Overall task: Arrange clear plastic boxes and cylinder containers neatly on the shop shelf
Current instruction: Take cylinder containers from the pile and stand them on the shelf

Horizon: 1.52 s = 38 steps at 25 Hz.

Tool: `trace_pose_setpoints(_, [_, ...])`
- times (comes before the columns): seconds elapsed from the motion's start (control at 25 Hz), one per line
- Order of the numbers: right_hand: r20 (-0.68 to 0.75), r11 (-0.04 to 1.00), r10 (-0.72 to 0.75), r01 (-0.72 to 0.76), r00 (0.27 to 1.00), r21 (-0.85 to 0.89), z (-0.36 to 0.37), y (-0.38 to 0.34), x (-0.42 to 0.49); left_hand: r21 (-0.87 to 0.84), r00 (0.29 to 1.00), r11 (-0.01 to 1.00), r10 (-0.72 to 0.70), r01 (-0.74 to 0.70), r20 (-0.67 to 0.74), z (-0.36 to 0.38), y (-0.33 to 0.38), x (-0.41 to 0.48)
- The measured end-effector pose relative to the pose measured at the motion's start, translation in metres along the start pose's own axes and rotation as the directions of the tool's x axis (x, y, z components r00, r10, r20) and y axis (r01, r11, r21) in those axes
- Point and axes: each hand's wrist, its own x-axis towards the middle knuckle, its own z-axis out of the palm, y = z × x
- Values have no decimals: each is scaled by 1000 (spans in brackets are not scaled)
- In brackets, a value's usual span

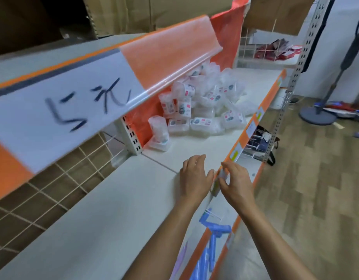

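Blue packets (214, 237): nearest, hanging on white hooks below the shelf's front edge
Left hand (194, 179): palm down on the white shelf (114, 209), just behind its orange front strip; fingers loosely spread, holding nothing
Right hand (238, 183): just beside the left, at the front strip; thumb and fingers curl in on a small price tag (222, 175) there, though blur hides how firm the pinch is
Wire grid (53, 190): back panel to the left of the bare shelf
Cylinder container (158, 128): farther along the same shelf, upright on a flat clear box, close to the slotted post at the back
Clear plastic boxes (207, 112): a jumbled heap just beyond the cylinder – some flat, some on edge, printed labels facing every way; well apart from both hands
Upper strip (93, 93): orange, carrying white paper with dark handwriting, overhanging the heap
Wire basket (269, 50): far end, red packets inside
Fan stand (318, 117): on the wood-pattern floor to the right
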Motion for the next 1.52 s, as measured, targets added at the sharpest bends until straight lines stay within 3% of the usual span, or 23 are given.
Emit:
trace_pose_setpoints(0.16, [16,1000,0,-1,1000,8,6,18,46,7,994,997,-71,71,78,17,5,41])
trace_pose_setpoints(0.68, [-85,997,-54,59,995,58,3,60,190,-26,912,916,-401,400,-84,65,20,144])
trace_pose_setpoints(0.96, [-28,995,-27,30,999,99,4,68,218,-54,871,889,-456,454,-182,77,27,155])
trace_pose_setpoints(1.08, [-25,992,45,-41,999,116,-1,73,225,-88,875,910,-413,404,-254,84,28,154])
trace_pose_setpoints(1.2, [-45,994,10,-5,999,109,-2,77,228,-93,878,922,-387,377,-282,86,28,153])
trace_pose_setpoints(1.36, [104,985,-111,96,988,143,5,77,220,-113,897,916,-400,384,-189,81,25,153])
trace_pose_setpoints(1.52, [200,990,-122,134,972,-44,-3,71,218,-230,869,866,-479,445,-125,78,26,145])
